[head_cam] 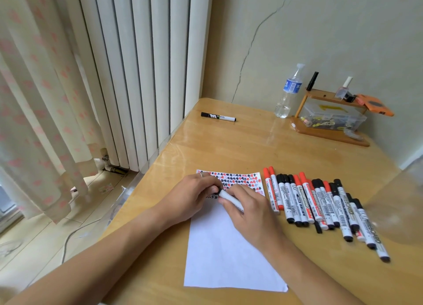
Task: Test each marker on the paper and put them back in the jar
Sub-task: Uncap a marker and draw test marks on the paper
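Both hands are meeting over the paper [226, 254] on the desk [251, 144]: the right hand [249, 210] is wrapping its fingers around a white marker [230, 199], and the left hand [194, 197] is pinching its black cap end. The marker's long axis is running from lower right up to upper left, cap pointing toward the left hand. Rows of red and black test marks are filling the paper's top strip. To the right, a row of markers [320, 204] is lying side by side, roughly twenty, red and black caps pointing away; several are reading "WHITEBOARD". One lone black marker [218, 116] is lying farther back, well apart.
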### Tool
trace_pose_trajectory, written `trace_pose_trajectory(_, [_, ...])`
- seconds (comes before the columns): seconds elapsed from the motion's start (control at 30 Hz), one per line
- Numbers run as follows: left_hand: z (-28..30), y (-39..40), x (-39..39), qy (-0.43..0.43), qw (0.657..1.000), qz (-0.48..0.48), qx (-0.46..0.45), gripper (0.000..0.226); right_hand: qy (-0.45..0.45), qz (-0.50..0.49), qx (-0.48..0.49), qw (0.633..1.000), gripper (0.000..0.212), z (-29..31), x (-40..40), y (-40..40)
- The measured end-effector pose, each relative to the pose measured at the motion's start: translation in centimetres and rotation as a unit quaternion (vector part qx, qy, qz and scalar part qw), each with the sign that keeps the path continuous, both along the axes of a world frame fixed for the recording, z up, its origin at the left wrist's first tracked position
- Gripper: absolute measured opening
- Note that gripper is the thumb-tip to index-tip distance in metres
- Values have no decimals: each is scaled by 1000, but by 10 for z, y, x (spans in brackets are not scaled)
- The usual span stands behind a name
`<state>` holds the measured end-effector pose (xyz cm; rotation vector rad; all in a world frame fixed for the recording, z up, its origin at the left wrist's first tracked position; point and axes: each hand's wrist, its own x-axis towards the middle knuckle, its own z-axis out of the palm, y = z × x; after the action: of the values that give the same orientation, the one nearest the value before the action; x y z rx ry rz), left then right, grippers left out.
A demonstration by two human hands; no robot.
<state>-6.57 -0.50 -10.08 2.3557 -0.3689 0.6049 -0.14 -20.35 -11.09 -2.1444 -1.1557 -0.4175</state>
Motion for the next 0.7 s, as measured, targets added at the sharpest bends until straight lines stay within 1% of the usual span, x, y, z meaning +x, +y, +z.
trace_pose_trajectory(0.23, [-2, 0, 0, -10, 1000, -2, 14, 22, -4, 9, -2, 1000, 28, 0, 1, -1])
trace_pose_trajectory(0.33, [-4, -1, 0, 2, 1000, 9, 24, 21, -5, -12, -9, 1000, 27, 2, -1, 0])
trace_pose_trajectory(0.5, [-4, -6, -1, 27, 995, 42, 86, 23, -68, -47, -60, 995, 34, 4, -7, 5])
trace_pose_trajectory(0.6, [0, -8, -1, 24, 987, 80, 139, 36, -35, -26, -75, 996, 26, 11, -8, 1])
trace_pose_trajectory(0.67, [7, -12, -6, 11, 981, 94, 169, 37, -7, -13, -80, 997, 18, 17, -11, -9])
trace_pose_trajectory(0.7, [11, -16, -8, 0, 980, 93, 174, 35, -8, -15, -77, 997, 17, 20, -14, -17])
